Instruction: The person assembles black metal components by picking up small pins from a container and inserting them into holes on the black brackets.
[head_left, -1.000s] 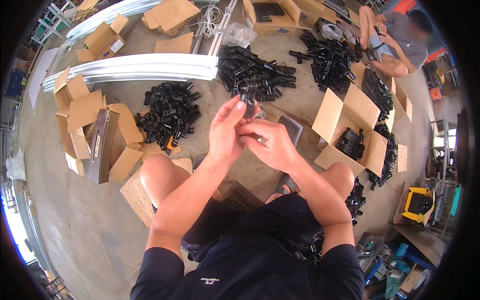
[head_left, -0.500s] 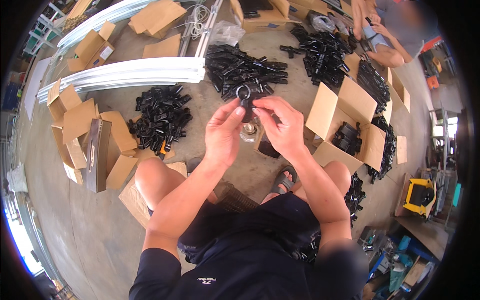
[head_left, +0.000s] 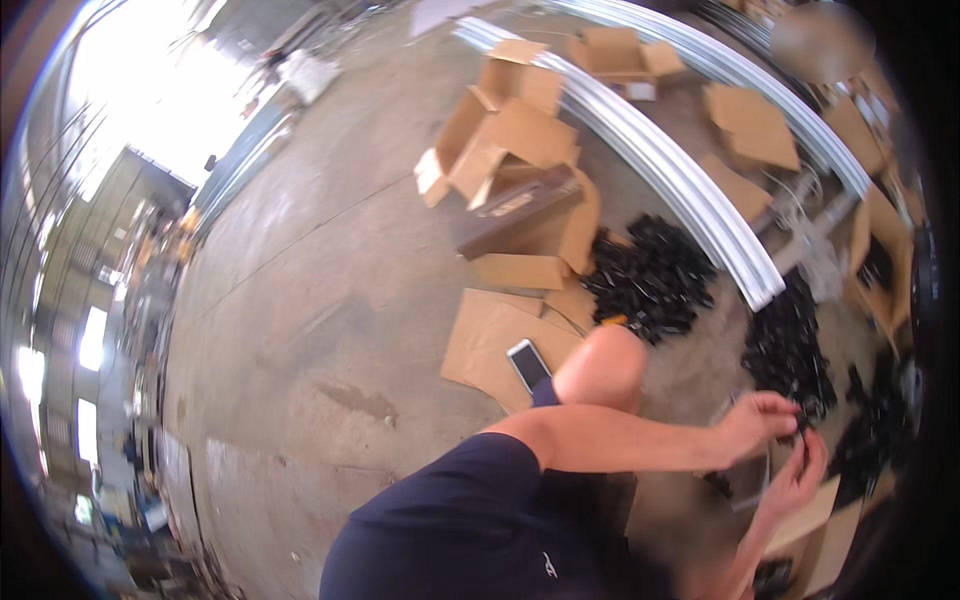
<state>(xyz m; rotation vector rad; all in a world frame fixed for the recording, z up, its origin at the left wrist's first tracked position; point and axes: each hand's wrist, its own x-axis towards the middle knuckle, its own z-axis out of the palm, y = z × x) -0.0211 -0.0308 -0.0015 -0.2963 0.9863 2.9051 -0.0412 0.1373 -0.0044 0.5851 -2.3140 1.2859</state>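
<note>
My left hand [head_left: 752, 428] and my right hand [head_left: 798, 482] meet at the right side of the view, fingers closed around a small black ring-shaped part [head_left: 806, 418]. Its details are blurred and partly covered by the fingers. Just beyond it lies a heap of black parts [head_left: 788, 345] on the concrete floor. To the left of that heap, past my bent knee, is another pile of similar black parts [head_left: 652, 280].
Opened cardboard boxes [head_left: 520, 130] and a long dark brown box [head_left: 515, 212] lie left of the piles. A phone [head_left: 528, 366] rests on flat cardboard [head_left: 480, 345] by my knee. Long silver metal profiles [head_left: 660, 150] stretch across behind. An open carton [head_left: 825, 535] stands at lower right.
The whole view has swung to the left, so my hands and the piles now appear at the right. Both hands still hold the black part. The phone has come into view.
</note>
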